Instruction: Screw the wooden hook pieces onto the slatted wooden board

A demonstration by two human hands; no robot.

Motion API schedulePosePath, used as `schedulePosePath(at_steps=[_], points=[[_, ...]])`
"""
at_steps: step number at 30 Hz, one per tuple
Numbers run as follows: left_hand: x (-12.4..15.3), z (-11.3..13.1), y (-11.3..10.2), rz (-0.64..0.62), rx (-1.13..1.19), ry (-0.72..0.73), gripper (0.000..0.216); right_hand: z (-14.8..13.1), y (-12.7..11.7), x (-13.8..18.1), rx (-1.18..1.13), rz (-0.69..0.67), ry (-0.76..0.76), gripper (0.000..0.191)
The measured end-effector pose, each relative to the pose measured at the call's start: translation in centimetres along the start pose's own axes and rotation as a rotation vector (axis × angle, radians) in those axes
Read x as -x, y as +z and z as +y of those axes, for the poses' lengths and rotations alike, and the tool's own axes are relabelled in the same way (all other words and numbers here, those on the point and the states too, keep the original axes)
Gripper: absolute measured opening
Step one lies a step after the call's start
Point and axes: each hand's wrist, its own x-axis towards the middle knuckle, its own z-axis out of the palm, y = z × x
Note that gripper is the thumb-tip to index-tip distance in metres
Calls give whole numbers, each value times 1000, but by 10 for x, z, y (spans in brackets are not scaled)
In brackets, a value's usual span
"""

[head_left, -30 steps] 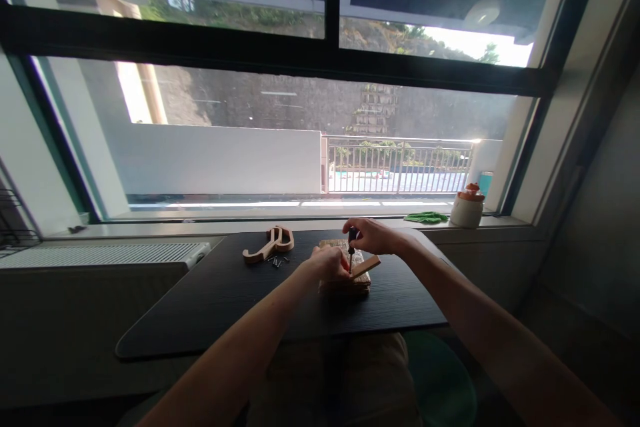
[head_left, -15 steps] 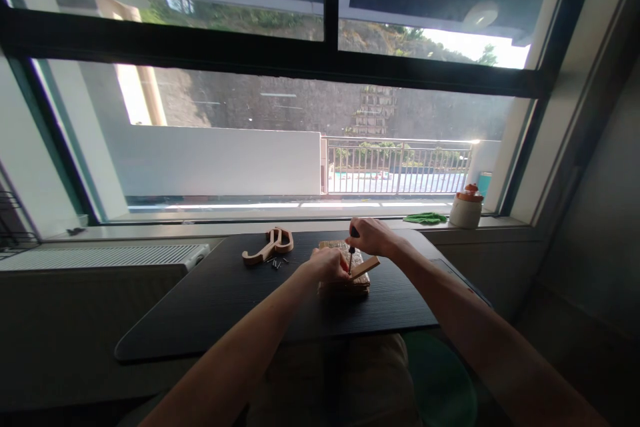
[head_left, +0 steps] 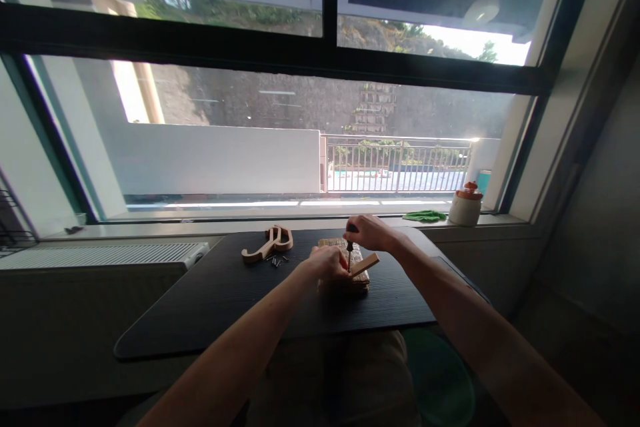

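My right hand (head_left: 373,233) is closed round the dark handle of a small screwdriver (head_left: 349,255) that stands upright with its tip down on a wooden strip (head_left: 365,264). That strip lies slanted on a flat slatted wooden piece (head_left: 345,270) on the black table (head_left: 210,300). My left hand (head_left: 327,263) is closed on the near left side of the wooden piece, its fingertips pinched right at the screwdriver's tip. What the fingertips pinch is too small to make out.
Curved wooden parts (head_left: 267,244) and several small dark screws (head_left: 277,259) lie at the table's far left. On the window sill stand a white jar with an orange lid (head_left: 465,205) and a green cloth (head_left: 425,216). A white radiator (head_left: 100,255) runs along the left.
My hands have stayed on the wooden piece. The right hand has shifted slightly on the screwdriver handle; the view has tilted a little.
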Motion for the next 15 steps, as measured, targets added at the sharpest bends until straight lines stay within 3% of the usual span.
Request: schedulePosePath(at_steps=[9, 15], points=[[-1, 0, 0, -23, -6, 9, 22, -4, 3, -1, 54, 17, 109, 32], [2, 2, -2, -37, -20, -2, 29, 3, -7, 2, -19, -70, 33, 24]])
